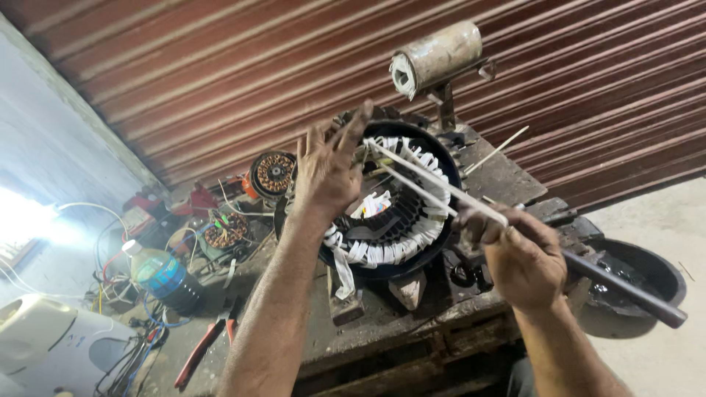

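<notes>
Looking down, head view: a large motor stator (401, 213) stands on edge on a grimy wooden bench (412, 323), both hands at it
Left hand (327, 173): fingers spread wide and nearly straight, gripping nothing; the palm lies against the stator's upper left rim, fingertips reaching over its top
Right hand (518, 261): fingers curled closed around a long dark tool handle (625, 287), and it seems to pinch the near ends of the white strips too
White strips (434, 184): two thin flat strips run from the right fingers up and left, ending at the stator's top beside the left fingertips
Stator handling: likely heavy and rigid, iron core in a dark ring; best held by the outer rim, as the white slot liners (382, 250) and windings inside look easy to damage
Strip handling: light, springy, probably easy to kink; best held near the ends
Handle: stiff, greasy-looking, may be slippery
Count: one large stator, two strips, one handle, two smaller wound cores (272, 174) well left of the left fingers, one plastic bottle (165, 279), one metal cylinder (437, 57) above the fingertips
</notes>
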